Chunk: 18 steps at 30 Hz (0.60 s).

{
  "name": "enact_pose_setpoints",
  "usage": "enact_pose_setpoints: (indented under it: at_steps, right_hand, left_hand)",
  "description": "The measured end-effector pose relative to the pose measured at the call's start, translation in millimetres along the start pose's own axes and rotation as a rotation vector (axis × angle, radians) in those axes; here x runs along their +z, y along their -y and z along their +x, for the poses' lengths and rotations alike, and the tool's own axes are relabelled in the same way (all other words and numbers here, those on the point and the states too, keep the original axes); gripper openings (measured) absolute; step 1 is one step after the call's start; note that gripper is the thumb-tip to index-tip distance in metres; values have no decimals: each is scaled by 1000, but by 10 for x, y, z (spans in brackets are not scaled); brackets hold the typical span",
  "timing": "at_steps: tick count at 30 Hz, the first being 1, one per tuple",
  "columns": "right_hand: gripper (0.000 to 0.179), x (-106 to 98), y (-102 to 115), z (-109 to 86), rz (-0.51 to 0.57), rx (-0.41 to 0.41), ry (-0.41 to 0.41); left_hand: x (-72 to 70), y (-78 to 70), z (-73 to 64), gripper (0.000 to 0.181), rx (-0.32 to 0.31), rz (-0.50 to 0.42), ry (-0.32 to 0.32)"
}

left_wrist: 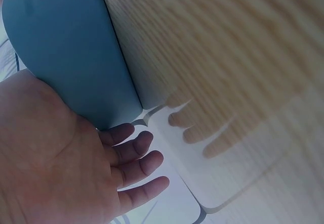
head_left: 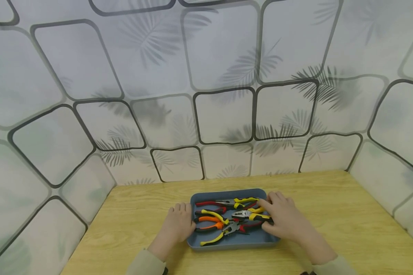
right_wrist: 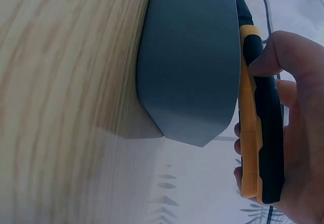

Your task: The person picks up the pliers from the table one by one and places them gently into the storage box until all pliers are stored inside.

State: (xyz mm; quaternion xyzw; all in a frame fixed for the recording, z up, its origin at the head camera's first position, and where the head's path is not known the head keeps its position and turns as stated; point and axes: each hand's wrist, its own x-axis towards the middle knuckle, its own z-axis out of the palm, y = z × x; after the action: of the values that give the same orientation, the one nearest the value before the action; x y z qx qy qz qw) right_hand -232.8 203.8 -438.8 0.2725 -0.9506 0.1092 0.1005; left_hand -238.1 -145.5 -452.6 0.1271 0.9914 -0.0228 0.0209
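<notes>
A blue-grey tray (head_left: 234, 246) on the wooden table holds several pliers with coloured handles. My right hand (head_left: 285, 217), at the tray's right end, grips the yellow-and-black handles of a pair of pliers (head_left: 258, 217). In the right wrist view, these pliers (right_wrist: 260, 128) show above the tray's wall (right_wrist: 192, 62), the thumb pressing on the black grip. Their silver head points left over the other tools. My left hand (head_left: 179, 220) rests against the tray's left end. The left wrist view shows its fingers (left_wrist: 134, 166) extended beside the tray's wall (left_wrist: 71, 52).
Inside the tray lie orange-and-black handled pliers (head_left: 210, 219), yellow-handled pliers (head_left: 212, 241) and red-handled ones (head_left: 206, 204), overlapping one another. Wood-grain table top (head_left: 141, 214) surrounds the tray. A patterned wall covering (head_left: 227, 160) rises behind and at both sides.
</notes>
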Motion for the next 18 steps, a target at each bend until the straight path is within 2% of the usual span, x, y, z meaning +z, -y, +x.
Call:
enact_pose_setpoints:
  at_steps: [18]
  right_hand:
    - [44, 70, 107, 140, 2, -34, 13]
  left_hand:
    - [15, -4, -7, 42, -1, -2, -9]
